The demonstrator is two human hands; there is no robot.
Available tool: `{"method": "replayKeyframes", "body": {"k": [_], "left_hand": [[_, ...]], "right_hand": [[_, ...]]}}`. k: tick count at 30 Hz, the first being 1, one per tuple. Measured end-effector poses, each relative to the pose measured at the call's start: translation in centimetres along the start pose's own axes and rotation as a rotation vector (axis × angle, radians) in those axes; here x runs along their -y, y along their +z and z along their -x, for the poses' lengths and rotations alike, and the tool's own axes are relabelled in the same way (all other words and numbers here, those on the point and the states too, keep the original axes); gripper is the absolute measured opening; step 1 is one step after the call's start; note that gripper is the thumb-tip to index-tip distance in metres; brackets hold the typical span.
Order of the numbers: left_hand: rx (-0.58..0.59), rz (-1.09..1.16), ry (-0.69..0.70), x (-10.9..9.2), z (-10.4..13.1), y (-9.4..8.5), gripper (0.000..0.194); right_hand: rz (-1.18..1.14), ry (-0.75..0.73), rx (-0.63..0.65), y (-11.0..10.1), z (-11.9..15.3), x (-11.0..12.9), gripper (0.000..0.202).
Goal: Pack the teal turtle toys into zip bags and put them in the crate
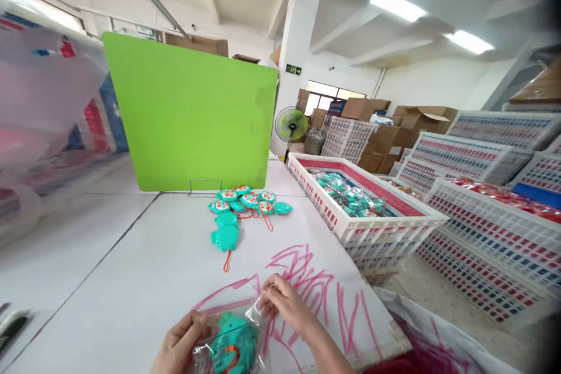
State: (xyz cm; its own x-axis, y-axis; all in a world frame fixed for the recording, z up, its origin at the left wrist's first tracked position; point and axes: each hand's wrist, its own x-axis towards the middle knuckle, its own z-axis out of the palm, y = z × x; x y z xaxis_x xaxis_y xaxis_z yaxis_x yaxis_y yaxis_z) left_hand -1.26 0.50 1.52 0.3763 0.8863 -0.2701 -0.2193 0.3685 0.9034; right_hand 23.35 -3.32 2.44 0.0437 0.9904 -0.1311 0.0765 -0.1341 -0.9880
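Note:
A clear plastic bag (205, 356) with a teal toy (236, 339) inside lies at the near edge of the table. An orange cord shows against the toy. My left hand (184, 339) is closed on the bag's left side. With bent fingers, my right hand (280, 301) pinches the bag's upper right corner. Farther up the table, a teal toy with an orange loop (225, 236) lies close to a cluster of similar toys (249, 200), several with white, orange-dotted faces.
A green board (197, 117) stands at the table's far side, a wire stand (205, 180) before it. To the right, a white crate (350, 222) holds bagged teal toys. More crates (464, 158), cartons (385, 146) and a fan (292, 124) stand beyond. Pink scribbles mark the tabletop (166, 269).

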Motion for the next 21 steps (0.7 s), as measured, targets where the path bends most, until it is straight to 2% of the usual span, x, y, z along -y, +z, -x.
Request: {"method": "replayKeyframes", "body": {"k": [4, 9, 14, 17, 21], "left_hand": [[0.015, 0.062, 0.028, 0.5, -0.2, 0.1, 0.046], [0.014, 0.118, 0.043, 0.5, 0.3, -0.1, 0.045], [0.067, 0.222, 0.026, 0.1, 0.3, -0.1, 0.041], [0.056, 0.242, -0.007, 0.1, 0.2, -0.1, 0.049], [0.043, 0.201, 0.035, 0.1, 0.3, -0.3, 0.054]], "right_hand": [[0.154, 0.018, 0.056, 0.7, 0.0, 0.4, 0.041], [0.134, 0.076, 0.094, 1.6, -0.6, 0.4, 0.041], [0.093, 0.028, 0.065, 2.0, -1.2, 0.4, 0.043], [0.084, 0.023, 0.086, 2.1, -1.3, 0.4, 0.046], [0.101, 0.024, 0.169, 2.4, -1.2, 0.7, 0.052]]}}
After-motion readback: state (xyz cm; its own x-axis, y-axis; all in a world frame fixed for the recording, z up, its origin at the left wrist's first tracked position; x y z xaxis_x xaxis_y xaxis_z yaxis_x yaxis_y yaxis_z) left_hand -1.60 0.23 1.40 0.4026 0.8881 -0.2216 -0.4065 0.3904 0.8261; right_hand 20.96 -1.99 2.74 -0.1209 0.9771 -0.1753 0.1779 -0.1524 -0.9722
